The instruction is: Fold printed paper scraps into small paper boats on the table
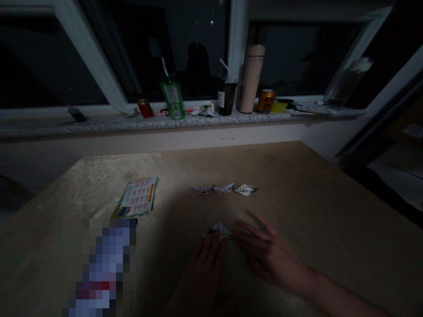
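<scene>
Both hands lie flat on the surface [297, 185], low in the view, pressing a small folded paper [220, 229] between them. The left hand [205, 273] has its fingers stretched forward, and the tips rest on the paper's near edge. The right hand [267, 255] comes in from the right, its fingers spread and pointing left, the tips touching the paper's right side. Neither grip is clenched: both are released and flat, pinning the paper rather than grasping it.

Farther back, near the middle of the surface, three folded pieces [224, 189] lie in a row, just beside one another. To the left of them lies a printed leaflet [137, 202], well apart from the hands.

Behind the surface runs a stone sill [99, 125] under dark windows. On it stand a green bottle [172, 99], a dark cup [226, 97] with a straw, a tall tan flask [251, 79], a can [266, 101] and a small red jar [145, 108].
</scene>
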`<control>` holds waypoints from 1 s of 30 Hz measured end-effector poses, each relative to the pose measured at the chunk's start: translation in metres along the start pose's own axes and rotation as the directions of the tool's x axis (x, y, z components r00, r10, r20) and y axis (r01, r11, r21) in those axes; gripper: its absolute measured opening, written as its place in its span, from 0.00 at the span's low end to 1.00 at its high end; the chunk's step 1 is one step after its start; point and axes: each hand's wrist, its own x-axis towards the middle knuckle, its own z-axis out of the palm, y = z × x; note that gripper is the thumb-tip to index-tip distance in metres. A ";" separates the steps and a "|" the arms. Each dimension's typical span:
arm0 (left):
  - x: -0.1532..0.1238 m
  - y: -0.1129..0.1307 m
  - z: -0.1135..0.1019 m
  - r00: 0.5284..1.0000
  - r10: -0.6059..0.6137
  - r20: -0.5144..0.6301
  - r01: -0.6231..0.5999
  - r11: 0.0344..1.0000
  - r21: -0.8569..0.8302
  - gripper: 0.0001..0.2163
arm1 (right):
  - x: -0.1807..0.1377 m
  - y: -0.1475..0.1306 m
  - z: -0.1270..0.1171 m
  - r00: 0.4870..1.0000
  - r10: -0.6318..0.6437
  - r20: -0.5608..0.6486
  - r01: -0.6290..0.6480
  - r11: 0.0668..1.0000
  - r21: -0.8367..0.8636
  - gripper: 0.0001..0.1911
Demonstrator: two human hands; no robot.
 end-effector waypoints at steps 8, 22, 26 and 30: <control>-0.005 -0.017 -0.010 0.997 0.074 0.009 -0.074 0.997 -0.025 0.43 | -0.001 0.007 -0.004 0.999 -0.006 0.041 0.005 0.999 0.042 0.22; -0.019 -0.043 -0.027 0.978 0.194 0.081 -0.191 0.980 -0.049 0.39 | -0.001 0.009 -0.001 0.998 0.025 0.062 -0.027 0.999 0.034 0.20; -0.028 -0.053 -0.024 0.981 0.177 0.085 -0.175 0.984 -0.030 0.38 | 0.000 0.008 -0.002 0.999 0.019 0.028 -0.021 0.998 0.055 0.22; -0.027 -0.051 -0.026 0.982 0.179 0.058 -0.178 0.984 -0.020 0.37 | 0.001 0.006 -0.003 1.000 0.026 0.014 -0.027 0.998 0.057 0.21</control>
